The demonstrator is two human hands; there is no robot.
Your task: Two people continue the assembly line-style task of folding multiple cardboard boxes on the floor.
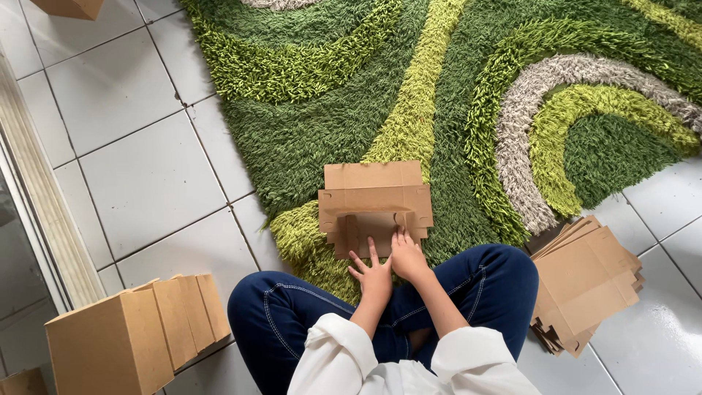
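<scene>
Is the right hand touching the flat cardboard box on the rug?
Touching: in the head view, the right hand rests its fingertips on the box.

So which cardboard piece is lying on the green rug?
The single flat box blank before both hands; the flat stack and assembled boxes sit on tiles.

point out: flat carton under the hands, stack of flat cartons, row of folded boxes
flat carton (pixel 374 196): head view, middle panel.
stack of flat cartons (pixel 585 281): head view, top sheet's centre.
row of folded boxes (pixel 110 344): head view, nearest box's front face.
</scene>
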